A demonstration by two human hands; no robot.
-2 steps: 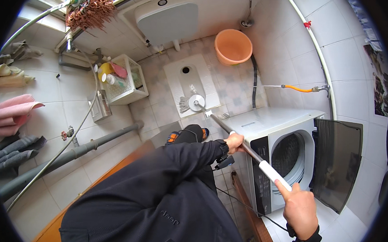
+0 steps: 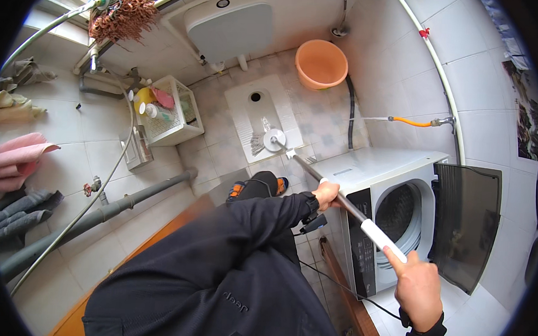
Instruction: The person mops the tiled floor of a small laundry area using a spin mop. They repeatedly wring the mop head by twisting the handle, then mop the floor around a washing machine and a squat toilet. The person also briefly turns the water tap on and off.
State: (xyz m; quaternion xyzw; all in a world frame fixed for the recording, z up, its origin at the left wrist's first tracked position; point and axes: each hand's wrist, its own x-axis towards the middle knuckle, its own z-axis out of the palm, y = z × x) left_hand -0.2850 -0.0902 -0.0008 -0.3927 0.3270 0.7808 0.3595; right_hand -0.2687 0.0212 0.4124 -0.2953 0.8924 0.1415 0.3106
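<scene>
A mop (image 2: 357, 210) with a steel pole and white grip slants from lower right toward the floor squat toilet (image 2: 288, 117). My left hand (image 2: 326, 196) is wrapped round the middle of its pole. Higher up, my right hand (image 2: 419, 290) grips the white end, its index finger laid along it. The round white mop head (image 2: 275, 139) rests over the near part of the toilet pan, with grey strands (image 2: 256, 145) spread at its left side. Beyond it, the toilet's dark drain hole shows.
Right of the pole stands a washing machine (image 2: 378, 167), its dark door (image 2: 465, 224) swung open. An orange basin (image 2: 322, 64) lies past the toilet. At left are a white rack (image 2: 189, 115) with bottles and a grey pipe (image 2: 118, 209). A reddish mop (image 2: 124, 13) hangs upper left.
The mop head has shifted very slightly to the right over the toilet pan. Both hands keep their hold on the mop.
</scene>
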